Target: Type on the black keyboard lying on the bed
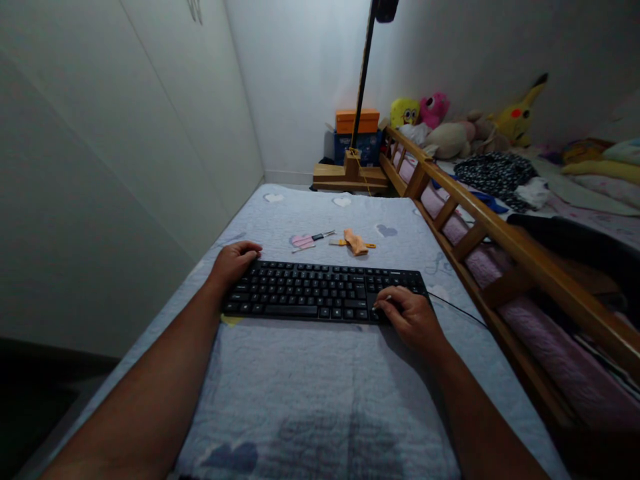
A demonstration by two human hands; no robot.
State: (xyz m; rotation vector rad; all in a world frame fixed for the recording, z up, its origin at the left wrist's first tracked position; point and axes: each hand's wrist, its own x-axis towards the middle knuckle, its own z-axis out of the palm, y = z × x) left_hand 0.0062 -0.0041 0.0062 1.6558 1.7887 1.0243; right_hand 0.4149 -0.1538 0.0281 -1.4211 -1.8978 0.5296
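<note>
A black keyboard lies flat across the light blue bedspread. My left hand rests at its upper left corner, fingers bent against the edge. Over the keys near the right end, my right hand pinches a thin white-tipped stick, likely a cotton swab, its tip down by the keys. Behind the keyboard lie a dark-handled tool, a white cotton swab and an orange cloth over a yellow-handled tool.
The keyboard's black cable runs off to the right. A wooden bed rail borders the bedspread on that side, with plush toys and clothes beyond. White cabinet doors stand at the left. Boxes and a wooden stand base are at the back.
</note>
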